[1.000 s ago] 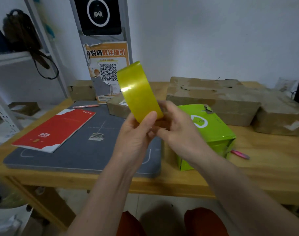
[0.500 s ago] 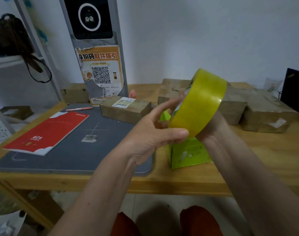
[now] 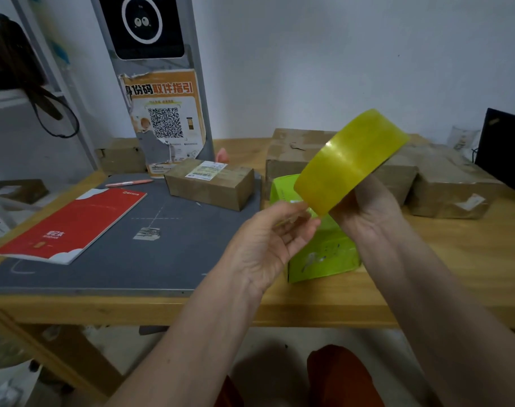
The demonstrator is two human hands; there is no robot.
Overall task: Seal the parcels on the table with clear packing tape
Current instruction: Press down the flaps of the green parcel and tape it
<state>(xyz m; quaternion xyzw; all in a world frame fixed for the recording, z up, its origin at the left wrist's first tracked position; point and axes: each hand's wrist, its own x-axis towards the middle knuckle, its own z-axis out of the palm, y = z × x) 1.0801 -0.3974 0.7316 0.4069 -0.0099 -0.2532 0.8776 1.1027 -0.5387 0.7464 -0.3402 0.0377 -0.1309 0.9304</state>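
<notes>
Right hand [image 3: 365, 207] holds tape roll [image 3: 350, 163] up over green box [image 3: 321, 254] on desk [image 3: 470, 259]. Left hand [image 3: 268, 245] pinches loose tape end. Tape may stick to itself if end slips.

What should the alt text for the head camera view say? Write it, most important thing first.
The right hand holds up a yellowish roll of packing tape while the left hand pinches at its loose end, above a green box on a wooden table. Brown parcels, a red booklet and a grey mat lie around.
</notes>
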